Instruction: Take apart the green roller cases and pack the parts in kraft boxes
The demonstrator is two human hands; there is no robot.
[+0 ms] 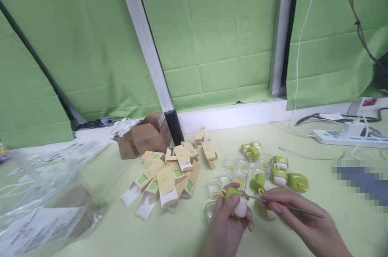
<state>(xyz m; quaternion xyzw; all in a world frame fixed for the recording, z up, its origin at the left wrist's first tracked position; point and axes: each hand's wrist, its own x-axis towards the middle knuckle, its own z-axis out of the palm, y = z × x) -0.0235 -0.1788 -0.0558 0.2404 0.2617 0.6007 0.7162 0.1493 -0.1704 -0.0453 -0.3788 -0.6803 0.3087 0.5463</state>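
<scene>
Green fabric curtains [212, 34] hang in front of me, above a pale green table [106, 228]. At my far left lies a crumpled clear plastic bag [51, 192] with printed white paper, and further back an open brown cardboard box [148, 135]. Off to my right lies a white power strip [329, 137] with a plug in it. My left hand [227, 218] and my right hand [298, 212] are near each other over the table. Beyond and to the left, small pale-yellow paper cartons [166, 178] lie heaped. Clear plastic cups [214, 187] sit between them and several rounded green-and-white cases [298, 181]. One more, the green-and-white case with a yellow loop [240, 207], is in my left hand, thumb and fingers clamped around it. My right fingertips pinch together on a slim grey metal rod [256, 198], its tip by the green lid; whether they touch, I cannot tell
</scene>
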